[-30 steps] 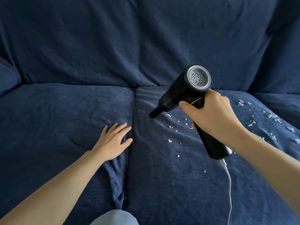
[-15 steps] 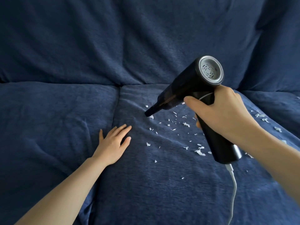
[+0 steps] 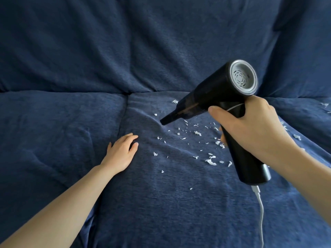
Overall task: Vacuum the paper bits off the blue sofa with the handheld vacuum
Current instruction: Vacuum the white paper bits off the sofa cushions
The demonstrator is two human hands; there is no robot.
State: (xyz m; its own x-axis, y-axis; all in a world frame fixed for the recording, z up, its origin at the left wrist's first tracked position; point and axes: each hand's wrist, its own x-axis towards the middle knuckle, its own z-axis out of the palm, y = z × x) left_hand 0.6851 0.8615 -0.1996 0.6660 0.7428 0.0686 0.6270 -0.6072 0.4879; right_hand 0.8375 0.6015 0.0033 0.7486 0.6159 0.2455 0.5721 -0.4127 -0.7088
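Looking pretty early on: most paper bits still litter the blue sofa seat. Right hand clamps the handheld vacuum, nozzle at the fabric; left hand lies flat, fingers loosely together.

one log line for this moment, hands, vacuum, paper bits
right hand grips vacuum | nozzle on seat cushion | left hand flat on cushion | paper bits remain

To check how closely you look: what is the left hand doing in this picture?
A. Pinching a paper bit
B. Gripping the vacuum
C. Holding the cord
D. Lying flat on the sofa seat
D: the left hand lies palm down, fingers straight, on the sofa; the right hand grips the vacuum.
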